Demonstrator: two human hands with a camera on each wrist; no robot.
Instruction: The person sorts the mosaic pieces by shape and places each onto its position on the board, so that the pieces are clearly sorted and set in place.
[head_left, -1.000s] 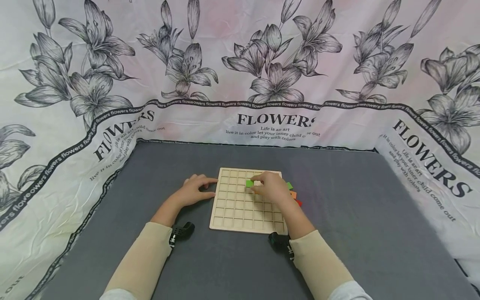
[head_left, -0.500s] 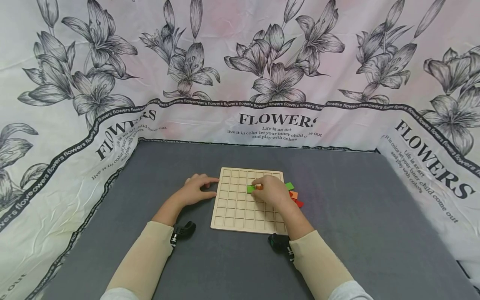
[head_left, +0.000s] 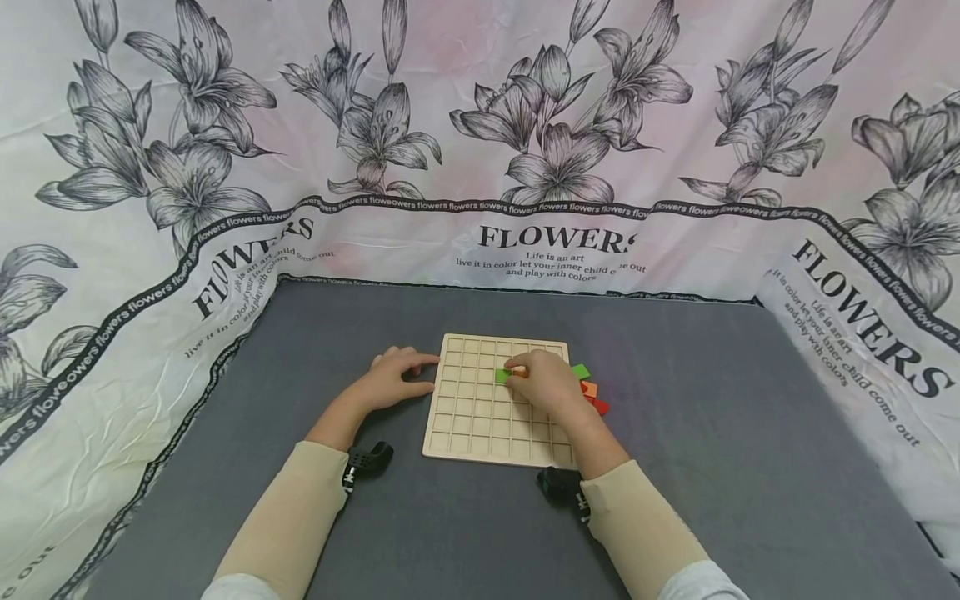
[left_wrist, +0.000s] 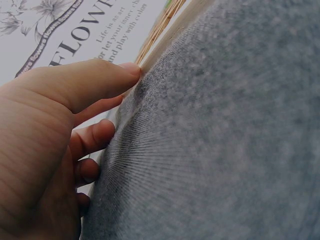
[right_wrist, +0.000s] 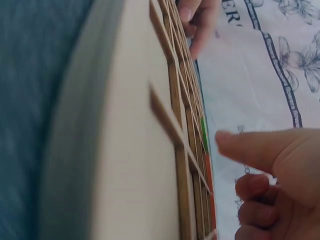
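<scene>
Board point(head_left: 487, 425), one: pale wood, gridded with square recesses, lying flat on grey table point(head_left: 720, 467), one.

Left hand point(head_left: 386, 380), one: thumb and index finger extended, tips touching the board's left edge; other fingers loosely bent, nothing held.

Right hand point(head_left: 545, 382), one: above the upper right part of the board, thumb and index finger either side of an orange tile point(head_left: 520, 372); whether they pinch it or merely hover around it cannot be told.

Green tile point(head_left: 501, 376), one: on the board, just left of the orange tile.

Loose pieces beyond the board's right edge, partly hidden: green piece point(head_left: 581, 372), one; orange piece point(head_left: 591, 389), one; red pieces point(head_left: 601, 407), count uncertain.

Black wrist devices point(head_left: 373, 457), two, one per arm.

Beige sleeves point(head_left: 281, 517), two.

Cloth backdrop point(head_left: 420, 250), flower-printed: "FLOWERS" headings, three.
</scene>
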